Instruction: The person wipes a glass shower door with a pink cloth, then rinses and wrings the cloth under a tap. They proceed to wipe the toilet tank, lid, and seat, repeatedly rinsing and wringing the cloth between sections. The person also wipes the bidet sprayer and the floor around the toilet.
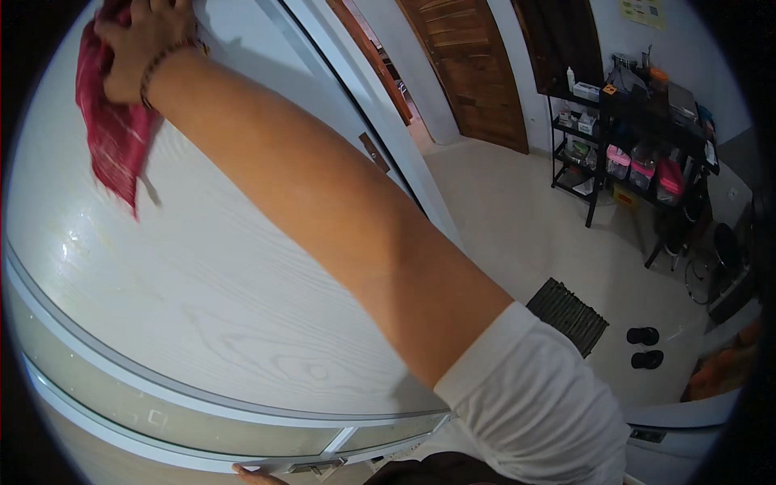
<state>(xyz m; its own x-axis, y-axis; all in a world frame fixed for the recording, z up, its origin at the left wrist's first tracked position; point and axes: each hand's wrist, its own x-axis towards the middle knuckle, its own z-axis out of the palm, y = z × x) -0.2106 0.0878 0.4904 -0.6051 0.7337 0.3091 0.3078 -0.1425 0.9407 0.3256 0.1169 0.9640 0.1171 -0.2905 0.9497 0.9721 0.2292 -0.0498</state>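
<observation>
Now the right hand (149,52), fingers clamped on cloth (117,153), seemingly wiped the door (242,283), needing steady pressure next, left hand's (260,477) grip unreadable.

Far off, a brown wooden door (473,73) stands left of a dark curtain (559,40), with a yellow sheet (644,11) on the wall at the far right. Below it, a black rack (575,132) holding small packages adjoins a cluttered black table (634,120), with pink-lidded containers (643,175) beneath its top. Nearer on the right, a dark ribbed mat (568,317) and two black slippers (643,335) lie on the pale floor (489,194).
</observation>
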